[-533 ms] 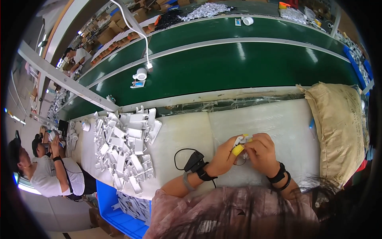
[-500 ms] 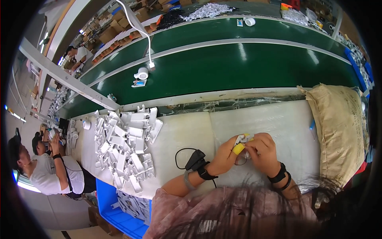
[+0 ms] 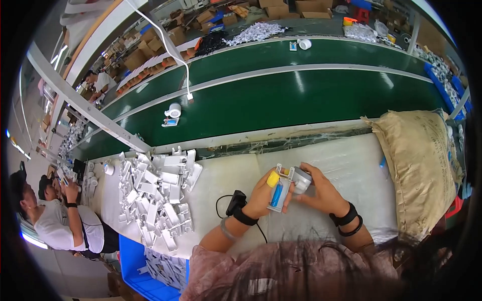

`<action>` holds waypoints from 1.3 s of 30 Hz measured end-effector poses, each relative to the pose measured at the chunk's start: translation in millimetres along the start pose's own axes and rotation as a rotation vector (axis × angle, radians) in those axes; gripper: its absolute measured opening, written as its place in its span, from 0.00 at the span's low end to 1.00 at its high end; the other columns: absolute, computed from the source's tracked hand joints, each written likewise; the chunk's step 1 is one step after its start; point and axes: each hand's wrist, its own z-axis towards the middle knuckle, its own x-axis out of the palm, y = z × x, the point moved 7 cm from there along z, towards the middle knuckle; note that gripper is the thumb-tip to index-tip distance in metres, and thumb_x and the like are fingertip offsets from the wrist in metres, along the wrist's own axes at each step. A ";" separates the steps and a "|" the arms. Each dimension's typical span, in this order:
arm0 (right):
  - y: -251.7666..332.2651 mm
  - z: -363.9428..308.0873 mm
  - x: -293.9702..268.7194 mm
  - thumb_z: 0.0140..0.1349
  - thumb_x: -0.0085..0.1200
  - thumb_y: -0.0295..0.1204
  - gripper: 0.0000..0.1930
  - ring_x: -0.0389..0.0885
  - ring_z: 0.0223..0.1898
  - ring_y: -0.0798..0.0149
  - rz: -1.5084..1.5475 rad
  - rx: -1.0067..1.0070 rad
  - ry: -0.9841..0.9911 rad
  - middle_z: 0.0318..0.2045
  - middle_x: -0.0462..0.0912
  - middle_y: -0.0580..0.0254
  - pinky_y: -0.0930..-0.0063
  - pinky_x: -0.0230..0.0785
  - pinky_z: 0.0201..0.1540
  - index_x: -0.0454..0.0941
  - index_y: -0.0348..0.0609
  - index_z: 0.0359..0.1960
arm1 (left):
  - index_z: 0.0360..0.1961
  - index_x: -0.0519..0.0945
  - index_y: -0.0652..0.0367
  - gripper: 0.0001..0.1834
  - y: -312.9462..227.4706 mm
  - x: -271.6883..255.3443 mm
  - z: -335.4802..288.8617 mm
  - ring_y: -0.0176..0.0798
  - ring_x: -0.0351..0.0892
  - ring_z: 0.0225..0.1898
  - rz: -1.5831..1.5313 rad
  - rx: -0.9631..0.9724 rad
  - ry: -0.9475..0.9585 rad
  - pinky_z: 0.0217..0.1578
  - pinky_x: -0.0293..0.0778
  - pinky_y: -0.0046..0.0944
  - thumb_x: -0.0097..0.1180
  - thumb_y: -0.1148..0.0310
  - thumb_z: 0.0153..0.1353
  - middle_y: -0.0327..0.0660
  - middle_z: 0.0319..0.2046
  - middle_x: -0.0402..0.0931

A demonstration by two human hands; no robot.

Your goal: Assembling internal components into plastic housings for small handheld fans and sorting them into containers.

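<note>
My left hand (image 3: 260, 196) is closed around a white plastic housing (image 3: 277, 201), a small open rectangular case with a blue cylinder-like part inside. Something yellow (image 3: 272, 179) sits at that hand's fingertip; whether it is a finger cover or a separate piece I cannot tell. At the right of the housing is a rounded grey-white part (image 3: 302, 181), against or joined to it. My right hand (image 3: 324, 194) curves around this round part, fingers above and thumb below. Left of my hands lies a heap of white plastic casings (image 3: 160, 193) on the pale sheet-covered table (image 3: 221, 168).
A green conveyor belt (image 3: 241, 110) runs beyond the table, carrying a round white unit (image 3: 173, 110). A white cable (image 3: 175, 57) hangs over it. At the right stands a brown sack (image 3: 411, 165); a blue bin (image 3: 131, 261) is at lower left. Another person (image 3: 65, 220) works at far left.
Both hands have shifted left and turned the piece, bringing the housing's blue inside and the round grey-white part into view. My right fingers have spread from a pinch to a wider hold.
</note>
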 end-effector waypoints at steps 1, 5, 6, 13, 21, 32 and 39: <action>-5.9 -0.8 1.5 0.48 0.68 0.30 0.39 0.71 0.56 0.52 0.079 0.064 0.042 0.55 0.68 0.45 0.64 0.68 0.56 0.59 0.36 0.61 | 0.54 0.64 0.56 0.20 0.7 8.4 -1.2 0.39 0.76 0.22 -0.024 -0.050 0.070 0.20 0.75 0.37 0.39 0.54 0.70 0.46 0.34 0.75; -19.2 0.2 -3.9 0.46 0.68 0.26 0.37 0.70 0.57 0.57 0.277 0.132 0.134 0.57 0.68 0.47 0.66 0.69 0.56 0.62 0.36 0.59 | 0.53 0.64 0.54 0.19 1.8 12.3 -1.1 0.40 0.76 0.22 0.027 -0.070 0.096 0.22 0.76 0.37 0.39 0.54 0.70 0.47 0.34 0.74; -20.6 0.8 -8.5 0.45 0.69 0.24 0.36 0.70 0.57 0.59 0.327 0.132 0.100 0.57 0.67 0.49 0.66 0.69 0.56 0.64 0.36 0.58 | 0.54 0.64 0.54 0.19 1.3 13.4 -2.4 0.39 0.77 0.24 0.028 -0.125 0.132 0.27 0.78 0.38 0.38 0.55 0.70 0.46 0.35 0.75; -17.0 3.7 -28.3 0.41 0.69 0.18 0.35 0.67 0.59 0.60 0.304 -0.051 -0.090 0.56 0.67 0.56 0.65 0.62 0.62 0.66 0.40 0.54 | 0.58 0.62 0.56 0.19 2.2 6.5 -2.2 0.36 0.78 0.31 0.201 -0.153 0.047 0.31 0.79 0.38 0.37 0.59 0.71 0.45 0.37 0.76; -18.4 -0.1 -36.8 0.44 0.68 0.26 0.33 0.70 0.53 0.66 0.471 0.036 -0.087 0.50 0.70 0.61 0.70 0.63 0.57 0.65 0.41 0.54 | 0.60 0.62 0.56 0.20 9.2 -0.4 -0.4 0.39 0.79 0.28 0.285 -0.144 0.036 0.28 0.79 0.40 0.39 0.61 0.70 0.46 0.36 0.78; -11.8 1.7 -48.1 0.47 0.68 0.32 0.26 0.72 0.38 0.67 0.228 -0.142 -0.176 0.36 0.73 0.63 0.74 0.66 0.42 0.76 0.41 0.49 | 0.48 0.70 0.61 0.27 21.3 34.9 -7.7 0.30 0.71 0.21 0.450 -0.212 0.197 0.24 0.65 0.29 0.28 0.48 0.71 0.39 0.26 0.75; -13.7 -0.2 -49.7 0.44 0.71 0.37 0.26 0.74 0.38 0.65 0.163 0.004 -0.117 0.35 0.76 0.61 0.74 0.66 0.41 0.79 0.42 0.46 | 0.51 0.69 0.61 0.27 28.1 30.1 -8.3 0.29 0.70 0.21 0.548 -0.152 0.221 0.24 0.65 0.28 0.28 0.49 0.71 0.38 0.27 0.75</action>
